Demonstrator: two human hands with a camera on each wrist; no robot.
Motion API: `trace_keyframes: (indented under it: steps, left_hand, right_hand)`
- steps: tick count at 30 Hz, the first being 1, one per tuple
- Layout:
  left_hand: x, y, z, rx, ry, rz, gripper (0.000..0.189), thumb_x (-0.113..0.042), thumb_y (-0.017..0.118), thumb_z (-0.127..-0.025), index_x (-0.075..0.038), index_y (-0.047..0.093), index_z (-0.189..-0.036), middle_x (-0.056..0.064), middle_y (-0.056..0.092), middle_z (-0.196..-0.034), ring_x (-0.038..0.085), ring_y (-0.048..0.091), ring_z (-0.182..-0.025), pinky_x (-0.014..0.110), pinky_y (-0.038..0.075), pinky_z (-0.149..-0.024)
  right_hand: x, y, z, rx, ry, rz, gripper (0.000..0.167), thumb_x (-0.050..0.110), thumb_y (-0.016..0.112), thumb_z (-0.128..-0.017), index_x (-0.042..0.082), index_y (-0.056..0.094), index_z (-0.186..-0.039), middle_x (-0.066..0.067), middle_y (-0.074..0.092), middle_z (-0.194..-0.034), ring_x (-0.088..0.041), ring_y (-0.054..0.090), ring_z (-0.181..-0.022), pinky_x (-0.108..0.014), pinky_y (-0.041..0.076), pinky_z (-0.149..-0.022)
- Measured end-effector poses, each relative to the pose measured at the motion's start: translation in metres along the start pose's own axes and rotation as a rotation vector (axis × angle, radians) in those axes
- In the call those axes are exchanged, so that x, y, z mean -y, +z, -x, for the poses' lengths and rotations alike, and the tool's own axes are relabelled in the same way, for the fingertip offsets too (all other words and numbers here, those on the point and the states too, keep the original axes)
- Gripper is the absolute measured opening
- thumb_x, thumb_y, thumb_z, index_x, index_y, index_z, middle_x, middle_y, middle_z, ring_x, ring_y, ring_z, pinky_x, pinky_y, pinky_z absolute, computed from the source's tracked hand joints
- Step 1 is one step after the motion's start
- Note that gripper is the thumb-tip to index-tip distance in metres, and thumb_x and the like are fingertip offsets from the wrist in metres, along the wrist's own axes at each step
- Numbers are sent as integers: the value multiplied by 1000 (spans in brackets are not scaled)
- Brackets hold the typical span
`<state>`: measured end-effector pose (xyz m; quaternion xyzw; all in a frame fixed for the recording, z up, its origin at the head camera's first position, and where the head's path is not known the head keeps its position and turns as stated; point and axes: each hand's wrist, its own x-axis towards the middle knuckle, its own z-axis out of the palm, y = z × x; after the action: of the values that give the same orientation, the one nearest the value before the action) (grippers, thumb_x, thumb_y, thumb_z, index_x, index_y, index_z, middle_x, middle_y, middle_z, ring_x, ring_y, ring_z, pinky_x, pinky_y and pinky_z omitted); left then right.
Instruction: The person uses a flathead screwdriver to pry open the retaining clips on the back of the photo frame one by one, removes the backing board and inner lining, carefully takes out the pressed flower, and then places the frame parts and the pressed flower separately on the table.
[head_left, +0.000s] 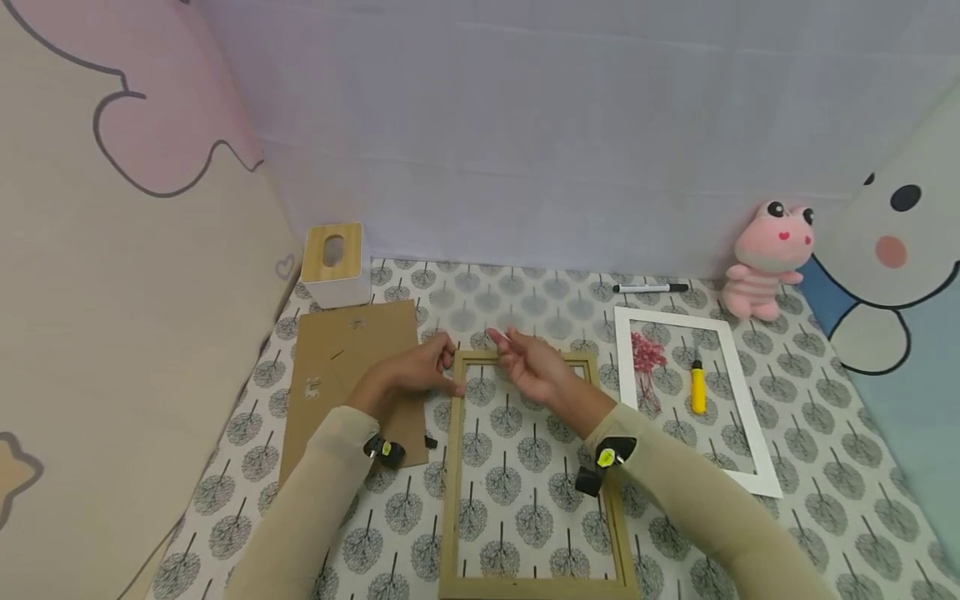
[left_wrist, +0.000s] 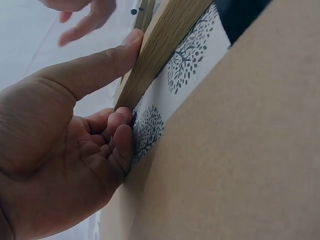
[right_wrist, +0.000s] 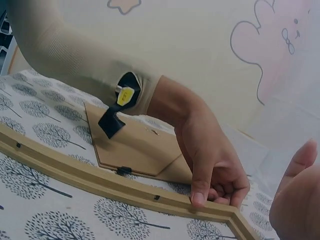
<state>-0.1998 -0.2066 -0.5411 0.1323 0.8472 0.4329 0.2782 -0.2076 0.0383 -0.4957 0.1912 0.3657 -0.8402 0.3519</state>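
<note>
A wooden picture frame [head_left: 453, 467] lies on the tree-patterned cloth, its opening showing the cloth below. My left hand [head_left: 422, 367] grips its far left corner, the thumb on the top face and the other fingers curled at the outer side [left_wrist: 65, 140]. Over the far rail hovers my right hand [head_left: 534, 367], palm turned up and fingers loosely bent, with nothing visible in it. Small dark tabs [right_wrist: 156, 197] sit along the frame's inner edge. Left of the frame lies a brown backing board [head_left: 390, 350], close to my left hand.
On the right, a white mat border [head_left: 742, 408] surrounds pink dried flowers [head_left: 647, 353] and a yellow-handled tool [head_left: 698, 390]. Behind it are a black-and-white marker [head_left: 649, 288] and a pink plush toy [head_left: 768, 258]. A tissue box [head_left: 336, 265] stands at the back left.
</note>
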Motion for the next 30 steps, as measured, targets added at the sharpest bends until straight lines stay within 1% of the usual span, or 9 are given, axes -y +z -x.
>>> trace_keyframes:
  steps: [6,9,11,17,20,23,26,28,30]
  left_hand:
    - [-2,-1,4,-1,17,5,56,-19,90,-86,-7,46,-118,7,44,-103,19,43,-92,30,41,-81]
    - [-2,-2,4,9,12,-6,55,-20,90,-86,-6,47,-118,6,44,-102,19,43,-92,28,41,-81]
    - [-2,-2,3,20,8,-12,55,-21,89,-86,-6,47,-118,5,44,-102,18,44,-92,27,41,-81]
    - [-4,0,1,22,-2,-20,54,-22,90,-84,-7,48,-116,4,43,-102,18,43,-90,28,40,-80]
    - [-4,2,-2,22,5,-20,54,-22,91,-84,-7,48,-115,4,43,-101,18,42,-89,28,40,-80]
    - [-4,3,-2,21,10,-11,54,-23,90,-85,-6,49,-115,5,43,-102,18,42,-90,29,40,-80]
    - [-2,2,-1,19,13,15,51,-22,88,-88,-5,49,-115,5,43,-102,19,42,-92,31,40,-82]
    - [0,1,1,17,10,21,46,-23,84,-91,-7,49,-115,5,44,-102,19,43,-93,31,40,-83]
    - [3,-1,2,17,13,29,41,-25,81,-94,-7,50,-114,4,44,-102,19,43,-93,31,40,-83]
  right_hand:
    - [-2,5,9,4,-18,69,56,22,31,-117,13,13,-169,-9,42,-164,2,56,-68,-8,44,-56]
    - [-3,4,9,-15,1,114,55,21,29,-117,11,13,-168,-11,37,-170,1,56,-70,-8,43,-57]
    - [-5,0,9,-26,19,206,54,20,30,-117,8,16,-167,-14,40,-168,0,56,-71,-10,43,-58]
    - [-12,-19,14,50,80,616,49,21,38,-114,-1,38,-158,-21,63,-144,-2,54,-61,-13,36,-49]
    - [-11,-30,27,74,15,865,42,19,48,-110,-2,53,-145,-17,70,-125,-4,50,-56,-16,35,-46]
    - [-2,-43,44,19,-155,1237,29,21,60,-105,3,65,-128,-12,70,-111,-10,54,-62,-22,44,-52]
    - [13,-62,60,-82,-285,1550,20,24,65,-104,5,67,-111,-10,67,-96,-16,56,-67,-30,48,-57]
    - [23,-74,69,-151,-301,1678,19,25,65,-104,7,62,-107,-8,65,-88,-18,56,-68,-32,47,-57]
    - [29,-85,76,-210,-274,1723,21,24,65,-105,4,57,-105,-9,60,-81,-19,52,-64,-32,44,-55]
